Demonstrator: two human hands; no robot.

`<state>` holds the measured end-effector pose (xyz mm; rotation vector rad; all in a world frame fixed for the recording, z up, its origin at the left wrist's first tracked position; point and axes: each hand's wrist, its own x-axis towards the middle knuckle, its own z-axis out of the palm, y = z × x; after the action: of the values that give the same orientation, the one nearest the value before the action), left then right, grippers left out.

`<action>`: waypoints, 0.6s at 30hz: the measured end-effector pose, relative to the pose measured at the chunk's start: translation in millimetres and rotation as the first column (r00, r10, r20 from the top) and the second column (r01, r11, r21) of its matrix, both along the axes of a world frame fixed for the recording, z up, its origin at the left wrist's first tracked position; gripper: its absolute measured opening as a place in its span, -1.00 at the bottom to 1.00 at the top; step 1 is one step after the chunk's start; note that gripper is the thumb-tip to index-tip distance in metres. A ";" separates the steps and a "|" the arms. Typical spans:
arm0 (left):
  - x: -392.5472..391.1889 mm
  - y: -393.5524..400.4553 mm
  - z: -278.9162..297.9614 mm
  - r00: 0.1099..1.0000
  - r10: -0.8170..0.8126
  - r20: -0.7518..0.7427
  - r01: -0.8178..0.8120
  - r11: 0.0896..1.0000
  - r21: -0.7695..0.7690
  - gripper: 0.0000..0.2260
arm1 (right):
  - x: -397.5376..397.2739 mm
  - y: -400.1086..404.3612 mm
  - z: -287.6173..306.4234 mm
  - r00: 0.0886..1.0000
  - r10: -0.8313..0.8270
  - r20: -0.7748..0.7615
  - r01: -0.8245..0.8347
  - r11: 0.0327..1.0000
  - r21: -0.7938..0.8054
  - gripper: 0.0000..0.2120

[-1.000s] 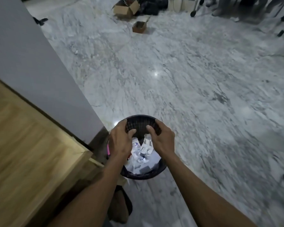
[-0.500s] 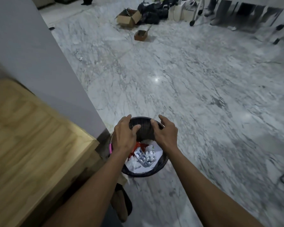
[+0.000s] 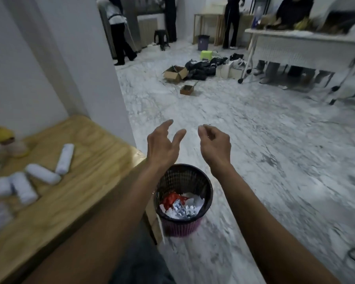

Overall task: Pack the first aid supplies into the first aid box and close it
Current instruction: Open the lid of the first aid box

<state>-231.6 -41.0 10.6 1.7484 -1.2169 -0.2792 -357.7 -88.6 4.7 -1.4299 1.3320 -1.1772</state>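
My left hand [image 3: 163, 145] and my right hand [image 3: 214, 148] hover above the floor, past a dark mesh waste basket [image 3: 205, 186]; both hold nothing, with the left fingers spread and the right fingers loosely curled. The basket holds crumpled clear wrappers [image 3: 182, 209], white paper and a red scrap. On the wooden table [image 3: 86, 185] at the left lie several white bandage rolls [image 3: 65, 158] [image 3: 42, 174] [image 3: 24, 187], blurred. No first aid box is in view.
A yellow-topped object [image 3: 3, 135] stands at the table's far left. A white wall corner [image 3: 103, 78] rises behind the table. Cardboard boxes [image 3: 175, 73], black bags and a green stool lie on the marble floor beyond. People stand at the back by a white table [image 3: 303, 48].
Both hands have let go of the wrappers into the basket and lifted away from it. My view has tilted up, so the table's supplies and the room's far end show.
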 end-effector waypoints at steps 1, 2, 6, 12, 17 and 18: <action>4.3 12.2 9.3 1.000 0.018 -0.011 -0.019 1.000 -0.021 -0.50 | 5.1 9.6 8.9 1.000 0.023 0.016 -0.022 1.000 -0.011 -0.64; 9.5 24.9 17.8 0.999 0.040 -0.019 -0.041 0.998 -0.045 -0.51 | 11.1 19.6 16.9 0.998 0.051 0.034 -0.051 0.999 -0.019 -0.66; 38.0 78.5 42.9 0.988 0.154 -0.028 -0.156 0.979 -0.128 -0.54 | 46.4 56.5 39.6 0.975 0.199 0.095 -0.196 0.980 -0.035 -0.68; 92.8 166.5 63.2 0.932 0.358 -0.052 -0.362 0.921 -0.142 -0.60 | 111.2 103.4 55.0 0.851 0.483 0.204 -0.489 0.872 -0.026 -0.65; 127.4 238.4 75.6 0.848 0.516 -0.120 -0.529 0.837 -0.138 -0.65 | 165.8 140.0 61.3 0.702 0.673 0.235 -0.685 0.728 -0.040 -0.68; 132.2 252.1 76.7 0.817 0.565 -0.111 -0.576 0.806 -0.136 -0.66 | 175.6 148.6 62.9 0.675 0.699 0.236 -0.711 0.702 -0.048 -0.68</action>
<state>-99.3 211.1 87.4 1.8523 -0.5932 0.1227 -182.1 59.9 67.6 -1.5062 0.5191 -0.7384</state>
